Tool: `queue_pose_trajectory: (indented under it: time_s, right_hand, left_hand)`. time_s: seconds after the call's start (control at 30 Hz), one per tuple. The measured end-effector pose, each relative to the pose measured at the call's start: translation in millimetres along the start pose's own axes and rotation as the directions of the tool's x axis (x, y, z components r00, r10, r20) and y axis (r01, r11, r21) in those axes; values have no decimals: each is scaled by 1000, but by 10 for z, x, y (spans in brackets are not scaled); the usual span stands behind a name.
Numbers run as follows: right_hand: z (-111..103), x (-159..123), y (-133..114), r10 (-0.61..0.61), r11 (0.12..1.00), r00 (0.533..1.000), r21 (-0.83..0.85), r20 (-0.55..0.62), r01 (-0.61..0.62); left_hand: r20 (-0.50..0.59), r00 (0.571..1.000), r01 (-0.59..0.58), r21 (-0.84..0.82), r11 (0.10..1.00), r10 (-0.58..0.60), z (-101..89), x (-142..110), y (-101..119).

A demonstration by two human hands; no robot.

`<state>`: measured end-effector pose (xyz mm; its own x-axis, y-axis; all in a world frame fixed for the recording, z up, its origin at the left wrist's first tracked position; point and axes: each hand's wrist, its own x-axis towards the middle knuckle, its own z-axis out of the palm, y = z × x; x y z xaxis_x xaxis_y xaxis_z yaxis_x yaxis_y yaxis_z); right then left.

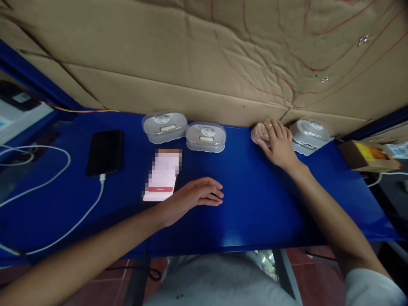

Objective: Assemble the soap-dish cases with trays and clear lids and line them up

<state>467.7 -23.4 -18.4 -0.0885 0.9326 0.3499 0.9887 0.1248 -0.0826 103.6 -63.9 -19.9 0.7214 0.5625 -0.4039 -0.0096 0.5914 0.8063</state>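
Note:
At the back right of the blue table, my right hand (279, 142) reaches over a small clear-lidded plastic container (257, 132). Its thumb is at the near left side and its fingers curl over the top, hiding most of the container. Just right of that hand stand more clear containers (310, 131), seemingly stacked. My left hand (204, 194) is over the middle of the table with its fingers stretched out and nothing in them. Nearest to it is a phone (159, 189) with a lit, partly blurred screen. Two more lidded containers (164, 127) stand behind the phone, each with a round label.
A dark phone (105, 152) lies at the left, plugged into a white cable (92, 216) that loops across the table (248, 212). Brown cardboard (143, 55) with red lines walls off the back. An open cardboard box (366, 156) is at the right edge.

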Motion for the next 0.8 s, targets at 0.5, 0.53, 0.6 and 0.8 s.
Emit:
queue_pose_trajectory:
  time_s: [0.5,0.53,0.6,0.8]
  right_hand:
    - [-419,-724,-749,-525,766,843,500,121,405]
    - [-393,-729,-738,-521,757,846,520,115,395]
    - [-340,-732,-703,-491,756,867,537,87,374]
    - [-242,-653,-509,-325,800,946,536,9,270]
  left_hand:
    - [212,819,-472,776,418,533,28,-132,-171]
    - [224,816,-479,779,405,533,22,-134,-180]
    - [229,798,-484,794,368,557,7,-126,-195]
    - [247,786,-414,891,186,567,-34,-100,-230]
